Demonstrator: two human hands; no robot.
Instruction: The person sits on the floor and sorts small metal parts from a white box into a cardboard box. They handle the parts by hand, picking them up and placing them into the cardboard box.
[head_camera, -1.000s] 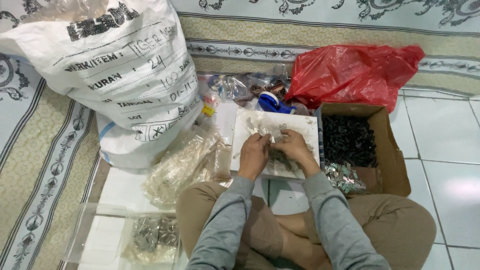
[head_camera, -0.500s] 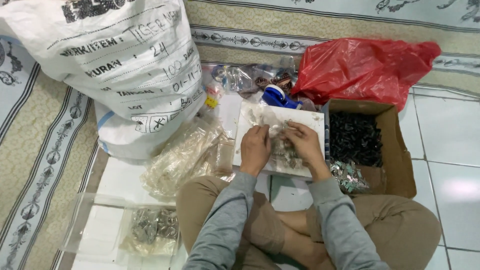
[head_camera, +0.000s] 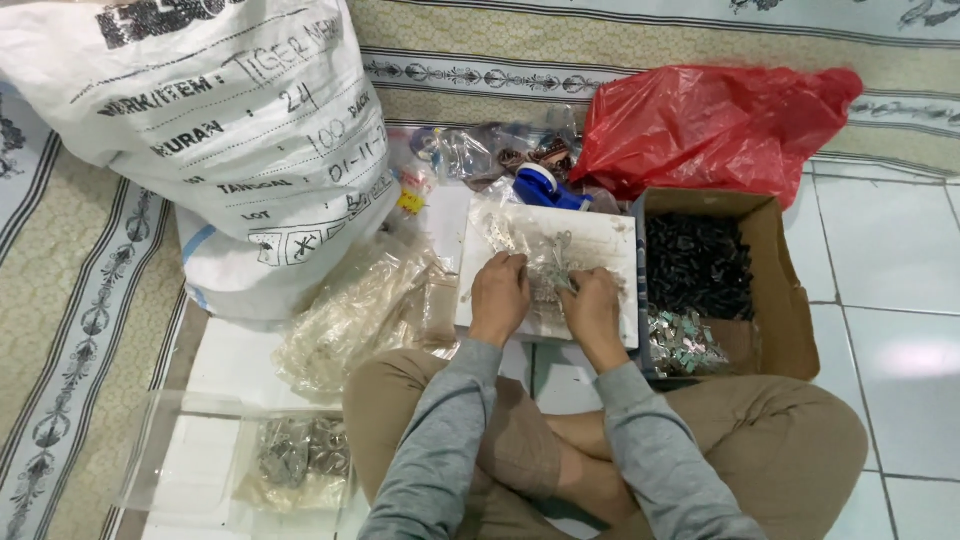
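Both hands had drawn slightly nearer each other over the white board (head_camera: 610, 250) than a second before, and the view had tipped a little, sliding the big white sack (head_camera: 210, 130) further up the frame; the work appeared to stay at the same spot.

From the head camera, the left hand (head_camera: 500, 297) lay curled, knuckles up, on the board, and whether it pinched anything could not be told. The right hand (head_camera: 592, 305) was closed narrowly on a small clear plastic packet (head_camera: 556, 262) held just above the board.

To the right, a cardboard box (head_camera: 775, 290) held small dark parts (head_camera: 698, 262) and shiny pieces below them. A red plastic bag (head_camera: 710, 125) sat behind it. At lower left, a clear tray (head_camera: 160, 450) contained silvery parts (head_camera: 300, 452), with crumpled clear bags (head_camera: 350, 315) beside the knee.
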